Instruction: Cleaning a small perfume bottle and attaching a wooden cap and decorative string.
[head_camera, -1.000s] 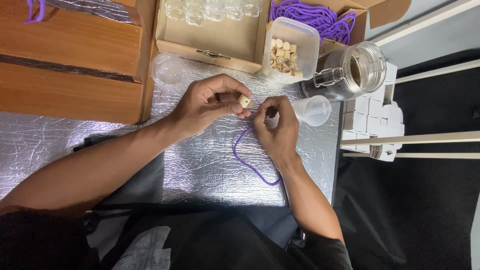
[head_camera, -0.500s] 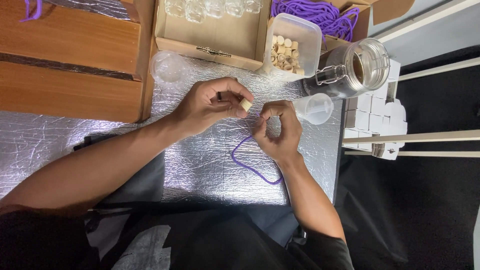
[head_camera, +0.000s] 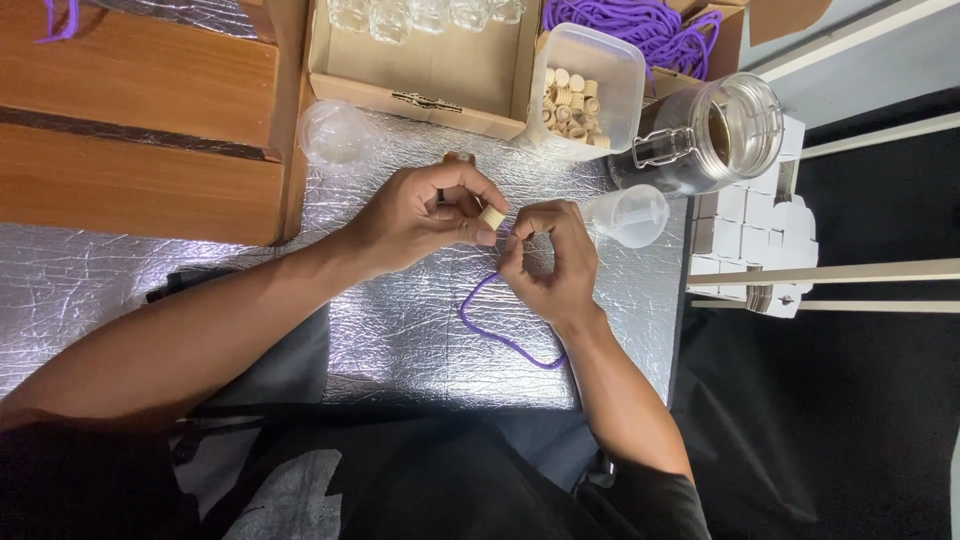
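As the head camera looks down on the silver foil mat (head_camera: 400, 340), the left hand (head_camera: 420, 215) pinches a small pale cork (head_camera: 491, 216) between thumb and fingers, while the right hand (head_camera: 548, 262) is closed on the upper end of a purple cord (head_camera: 490, 325) just beside that cork, the rest of the cord looping down across the mat. The cord does not yet look fixed to the cork, so the joining seems unfinished, though the fingers hide the meeting point; the plastic tub of corks (head_camera: 583, 85) and the glass clip-top jar (head_camera: 715, 135) stand behind, and the box of small glass bottles (head_camera: 420, 50) is cut off at the top edge
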